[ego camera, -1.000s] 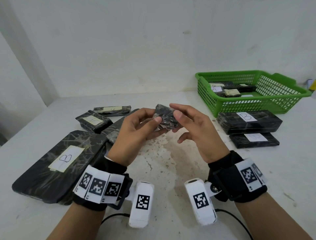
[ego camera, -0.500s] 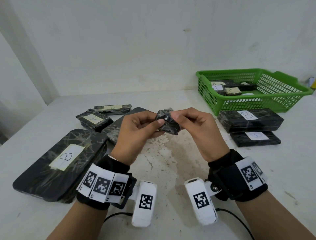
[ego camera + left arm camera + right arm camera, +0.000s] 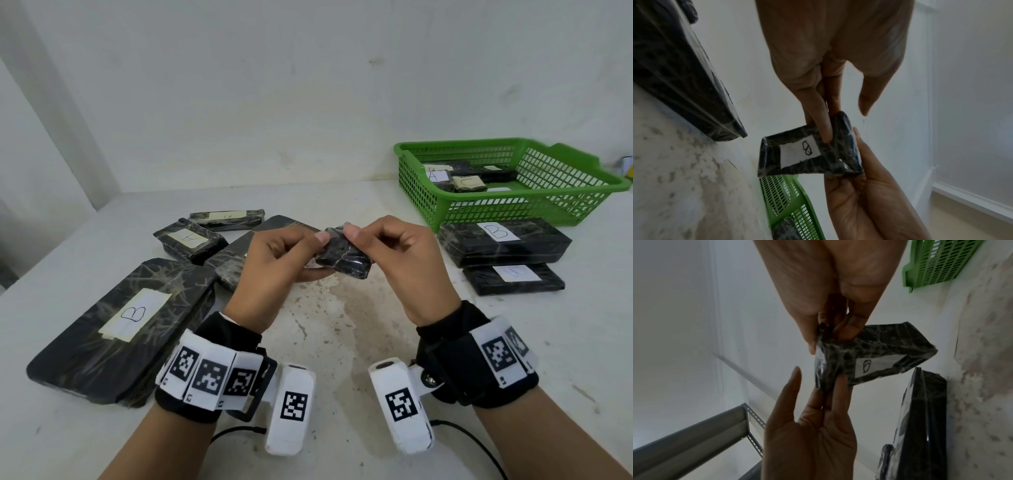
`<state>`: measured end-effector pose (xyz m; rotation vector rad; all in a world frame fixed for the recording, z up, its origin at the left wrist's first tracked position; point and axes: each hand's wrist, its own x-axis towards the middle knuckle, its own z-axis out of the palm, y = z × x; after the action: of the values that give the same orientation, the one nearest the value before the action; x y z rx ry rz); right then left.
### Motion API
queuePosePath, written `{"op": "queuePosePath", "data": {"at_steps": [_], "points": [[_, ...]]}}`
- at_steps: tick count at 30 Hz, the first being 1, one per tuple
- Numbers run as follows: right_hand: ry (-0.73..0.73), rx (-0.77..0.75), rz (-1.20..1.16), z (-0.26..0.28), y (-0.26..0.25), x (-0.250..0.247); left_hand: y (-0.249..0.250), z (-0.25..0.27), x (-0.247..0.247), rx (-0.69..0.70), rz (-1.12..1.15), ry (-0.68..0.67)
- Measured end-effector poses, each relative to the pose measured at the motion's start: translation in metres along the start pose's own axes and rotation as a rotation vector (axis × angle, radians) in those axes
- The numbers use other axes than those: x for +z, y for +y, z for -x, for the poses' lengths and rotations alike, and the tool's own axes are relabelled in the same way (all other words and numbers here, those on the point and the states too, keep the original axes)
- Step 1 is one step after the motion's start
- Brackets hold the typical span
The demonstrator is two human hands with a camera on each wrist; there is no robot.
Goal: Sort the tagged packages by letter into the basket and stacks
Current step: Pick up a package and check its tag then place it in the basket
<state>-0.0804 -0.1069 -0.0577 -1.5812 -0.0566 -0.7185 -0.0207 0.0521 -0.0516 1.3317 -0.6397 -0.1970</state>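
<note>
I see the big B package [image 3: 120, 329] lying at my left, the green basket [image 3: 582, 192] far right with two stacked packages [image 3: 507, 246] before it; my left hand [image 3: 277, 270] and right hand [image 3: 404, 267] both pinch the small package [image 3: 344, 262] above the table [image 3: 342, 342].

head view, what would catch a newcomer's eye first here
First, the small black package held up mid-table, pinched between the left hand and right hand; the wrist views show a white tag on its underside. Next, the green basket at back right holding tagged packages, and the big B package at front left.
</note>
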Motion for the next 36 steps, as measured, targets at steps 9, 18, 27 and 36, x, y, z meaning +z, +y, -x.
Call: {"op": "queuePosePath", "data": {"at_steps": [9, 18, 27, 36], "points": [[-0.052, 0.016, -0.011, 0.002, -0.0011, 0.0026, -0.0013, -0.0003, -0.0006, 0.038, -0.054, 0.009], [-0.056, 0.019, -0.023, 0.0014, 0.0018, 0.0013, -0.0035, -0.0014, -0.0006, 0.023, -0.063, 0.024], [-0.039, 0.053, -0.073, 0.0009, 0.0014, 0.0003, -0.0012, -0.0014, -0.003, -0.016, 0.0, -0.051], [-0.101, 0.119, -0.087, -0.0002, -0.0022, 0.0006, 0.002, -0.0016, -0.0043, -0.026, 0.028, -0.025]]}}
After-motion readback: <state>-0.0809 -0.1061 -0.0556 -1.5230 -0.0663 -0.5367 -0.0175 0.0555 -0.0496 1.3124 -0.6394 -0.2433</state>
